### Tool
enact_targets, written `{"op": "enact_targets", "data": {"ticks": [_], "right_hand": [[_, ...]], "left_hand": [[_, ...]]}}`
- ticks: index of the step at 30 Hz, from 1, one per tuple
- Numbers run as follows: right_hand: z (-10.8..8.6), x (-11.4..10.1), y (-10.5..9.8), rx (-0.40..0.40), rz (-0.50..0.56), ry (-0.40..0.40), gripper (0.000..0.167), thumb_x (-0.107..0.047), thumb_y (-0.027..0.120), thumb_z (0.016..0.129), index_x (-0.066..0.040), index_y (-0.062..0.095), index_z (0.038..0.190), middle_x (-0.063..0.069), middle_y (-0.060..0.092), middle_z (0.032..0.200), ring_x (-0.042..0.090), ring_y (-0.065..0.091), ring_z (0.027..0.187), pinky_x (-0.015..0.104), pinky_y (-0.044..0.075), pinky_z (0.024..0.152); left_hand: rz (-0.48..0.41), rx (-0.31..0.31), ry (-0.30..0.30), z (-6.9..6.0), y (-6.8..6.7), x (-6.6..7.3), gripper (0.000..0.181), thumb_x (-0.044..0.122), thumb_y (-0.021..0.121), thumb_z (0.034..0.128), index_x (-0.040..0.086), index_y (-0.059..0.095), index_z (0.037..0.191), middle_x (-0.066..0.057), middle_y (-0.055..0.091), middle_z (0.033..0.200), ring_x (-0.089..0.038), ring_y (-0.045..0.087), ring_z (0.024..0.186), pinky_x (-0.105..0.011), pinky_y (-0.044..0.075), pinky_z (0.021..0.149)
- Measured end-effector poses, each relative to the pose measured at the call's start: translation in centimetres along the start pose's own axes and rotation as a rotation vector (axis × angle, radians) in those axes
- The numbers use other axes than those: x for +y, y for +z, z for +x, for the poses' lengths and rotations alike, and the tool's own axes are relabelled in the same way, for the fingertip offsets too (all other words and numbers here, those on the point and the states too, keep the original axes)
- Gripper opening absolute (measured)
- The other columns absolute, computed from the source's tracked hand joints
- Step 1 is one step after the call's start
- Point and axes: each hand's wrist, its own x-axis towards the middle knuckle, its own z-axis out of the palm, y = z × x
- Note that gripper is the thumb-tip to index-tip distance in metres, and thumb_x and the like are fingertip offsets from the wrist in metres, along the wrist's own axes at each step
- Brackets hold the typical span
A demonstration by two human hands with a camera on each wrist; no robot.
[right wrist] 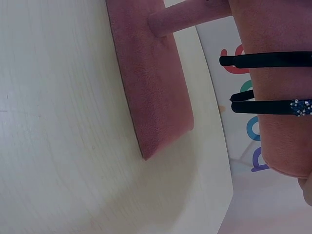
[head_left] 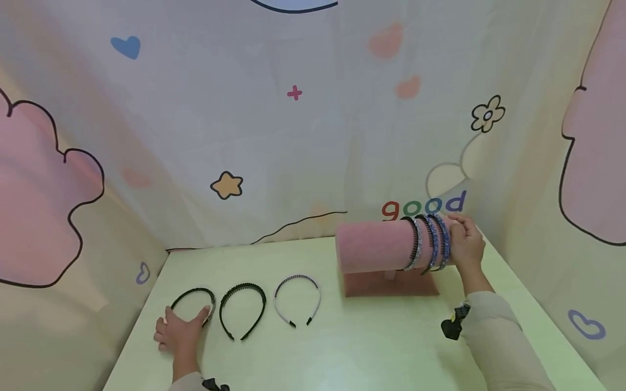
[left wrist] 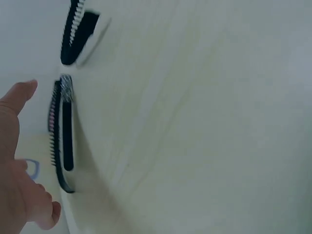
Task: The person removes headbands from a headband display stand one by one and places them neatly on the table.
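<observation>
- The leftmost headband, black with a glittery part, lies on the desk at its left side.
- The left hand is over it, thumb and fingers spread wide to either side; whether they touch it, I cannot tell.
- Just right of it lies a black headband, then a pale purple headband, both with their open ends toward the person.
- The right hand grips the right end of a pink roll.
- Three glittery headbands sit around that roll, near this hand.
- A flat pink base carries the roll on a short post.
- Behind hangs a patterned cloth.
</observation>
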Motion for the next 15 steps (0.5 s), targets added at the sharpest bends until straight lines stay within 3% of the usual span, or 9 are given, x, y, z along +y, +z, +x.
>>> {"op": "enact_targets", "data": {"ticks": [4, 10, 15], "right_hand": [[-0.1, 0.0, 0.2, 0.006, 0.004, -0.009, 0.033, -0.028, 0.042, 0.090, -0.013, 0.065, 0.107, 0.006, 0.061, 0.118, 0.024, 0.055, 0.107, 0.037, 0.039, 0.080], [-0.1, 0.2, 0.3, -0.001, 0.014, -0.034, 0.035, -0.027, 0.041, 0.090, -0.010, 0.065, 0.108, 0.007, 0.061, 0.118, 0.025, 0.054, 0.109, 0.041, 0.039, 0.085], [-0.1, 0.3, 0.1, 0.012, -0.002, -0.036, 0.035, -0.027, 0.040, 0.090, -0.011, 0.066, 0.107, 0.007, 0.062, 0.117, 0.025, 0.055, 0.107, 0.040, 0.039, 0.082]], "left_hand": [[-0.104, 0.036, 0.034, -1.7, 0.2, 0.6, 0.098, 0.036, 0.073, 0.0767, 0.000, 0.014, 0.146, -0.034, 0.008, 0.144, -0.052, 0.009, 0.127, -0.066, 0.011, 0.095], [-0.180, 0.019, 0.088, -3.6, 0.8, 1.3, 0.084, 0.027, 0.068, 0.0811, -0.001, 0.021, 0.145, -0.032, 0.010, 0.146, -0.049, 0.010, 0.132, -0.068, 0.012, 0.096], [-0.241, 0.012, 0.128, -4.6, 1.1, 2.0, 0.080, 0.027, 0.068, 0.0826, -0.001, 0.025, 0.144, -0.030, 0.012, 0.146, -0.048, 0.014, 0.132, -0.064, 0.015, 0.099]]}}
